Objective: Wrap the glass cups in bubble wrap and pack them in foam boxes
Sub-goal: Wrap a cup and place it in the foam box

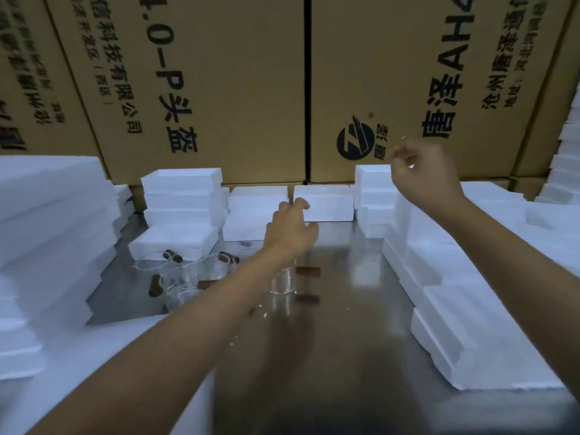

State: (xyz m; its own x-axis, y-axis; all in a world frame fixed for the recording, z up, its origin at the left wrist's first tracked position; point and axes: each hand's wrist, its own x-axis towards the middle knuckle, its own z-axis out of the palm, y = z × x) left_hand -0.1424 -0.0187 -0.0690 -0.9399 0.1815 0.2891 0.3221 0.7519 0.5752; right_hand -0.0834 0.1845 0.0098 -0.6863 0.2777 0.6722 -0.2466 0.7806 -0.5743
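- Head view: both arms reach forward over a shiny metal worktop (345, 324) hemmed in by white foam.
- The left hand (290, 229) hangs above the middle of the worktop, fingers loosely curled and spread, gripping nothing; it is near the low foam boxes (257, 211) at the back but whether it touches them cannot be told.
- The right hand (422, 171) is raised higher and further right, in front of a foam stack (373, 199). Its fingers are curled in; motion blur hides whether they pinch anything, so I cannot tell its grip.
- The two hands are well apart.
- The glass cups (185, 277) stand unwrapped in a cluster on the left part of the worktop, partly behind the left forearm, with brown handles (172, 255) showing among them.
- One more cup (282, 282) stands alone near the centre, just beyond the left forearm, its brown handle (309, 272) pointing right.
- Tall foam piles (47, 246) fill the left edge; long foam pieces (455, 309) lie along the right.
- Large printed cardboard cartons (235, 73) form the wall behind.
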